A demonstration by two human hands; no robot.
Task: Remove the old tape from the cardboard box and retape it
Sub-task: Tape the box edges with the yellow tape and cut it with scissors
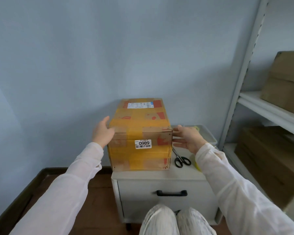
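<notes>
A metal shelf rack (244, 65) is standing at the right, carrying brown cartons (285, 85). Beside it a small white drawer cabinet (159, 173) is serving as the surface. The cardboard box (139, 133) is sitting on its left part, wrapped in bands of yellow tape (137, 122). Both sleeved arms are reaching forward, one to each side of the box. The left hand (103, 131) is lying against the box's upper left edge, fingers relaxed, thumb raised. The right hand (188, 138) is spreading flat, fingertips touching the upper right corner, gripping nothing. Black scissors (182, 160) are lying just right of the box.
</notes>
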